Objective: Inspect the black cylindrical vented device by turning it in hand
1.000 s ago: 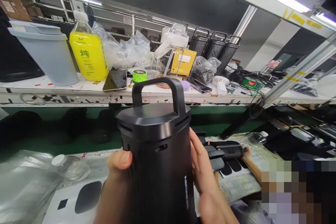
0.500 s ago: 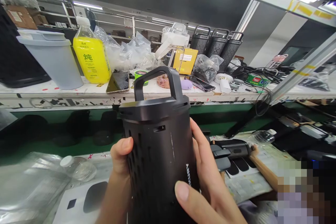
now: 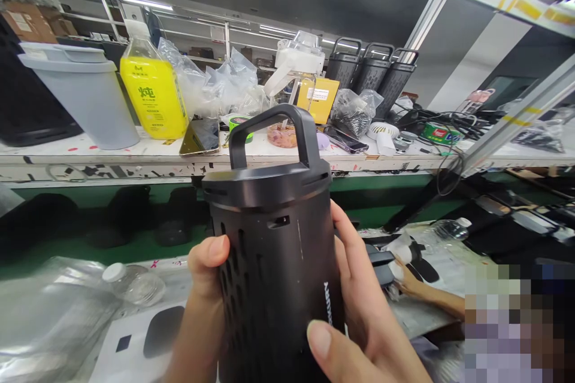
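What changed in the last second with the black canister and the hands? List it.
The black canister was turned in the hands, bringing its white lettering round to the front. The right hand shifted its thumb onto the front; the left hand kept its grip. To the right, a co-worker's hand moved in. The shelf looks unchanged.

A yellow bottle [image 3: 153, 96] stood on the shelf [image 3: 135, 158]. Left of the bottle sat a grey bin [image 3: 83, 96]; right of it lay a phone [image 3: 200, 136], crumpled plastic bags [image 3: 220, 87] and, further right, three black slotted canisters [image 3: 371, 75]. Below the bottle lay what looked like a clear bottle [image 3: 130, 284].
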Demonstrator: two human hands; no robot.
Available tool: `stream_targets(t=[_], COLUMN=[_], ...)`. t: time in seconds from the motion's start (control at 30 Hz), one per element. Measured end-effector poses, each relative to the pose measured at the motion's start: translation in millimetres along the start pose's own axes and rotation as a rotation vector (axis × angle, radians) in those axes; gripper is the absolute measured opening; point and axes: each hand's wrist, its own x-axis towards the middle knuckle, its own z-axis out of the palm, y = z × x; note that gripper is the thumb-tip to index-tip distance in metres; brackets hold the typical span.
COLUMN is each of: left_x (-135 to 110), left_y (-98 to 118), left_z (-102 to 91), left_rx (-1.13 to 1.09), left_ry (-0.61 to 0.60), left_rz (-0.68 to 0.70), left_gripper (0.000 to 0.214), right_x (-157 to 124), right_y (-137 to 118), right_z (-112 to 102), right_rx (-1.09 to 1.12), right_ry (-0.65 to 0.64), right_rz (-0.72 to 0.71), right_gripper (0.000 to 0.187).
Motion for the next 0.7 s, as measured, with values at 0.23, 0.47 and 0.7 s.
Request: stream_targets(t=[0.23, 0.47, 0.7], left_x=[-3.4, -5.8, -10.1], left_y=[1.3, 0.1, -1.6], left_z=[6.5, 9.9, 13.2], left_rx=[-0.042, -0.033, -0.048], left_ry=[-0.045, 0.071, -0.030], left_rz=[-0.042, -0.030, -0.017], left_gripper=[0.027, 0.030, 0.027], right_x=[2.3, -0.3, 0.5], right_y=[2.1, 5.3, 5.0], right_z=[-8.5, -10.2, -7.4], right_rx=[0.035, -0.022, 0.049], right_ry=[-0.020, 0.035, 0.038], right_rz=[0.021, -0.049, -0.039], right_gripper=[0.097, 0.092, 0.085])
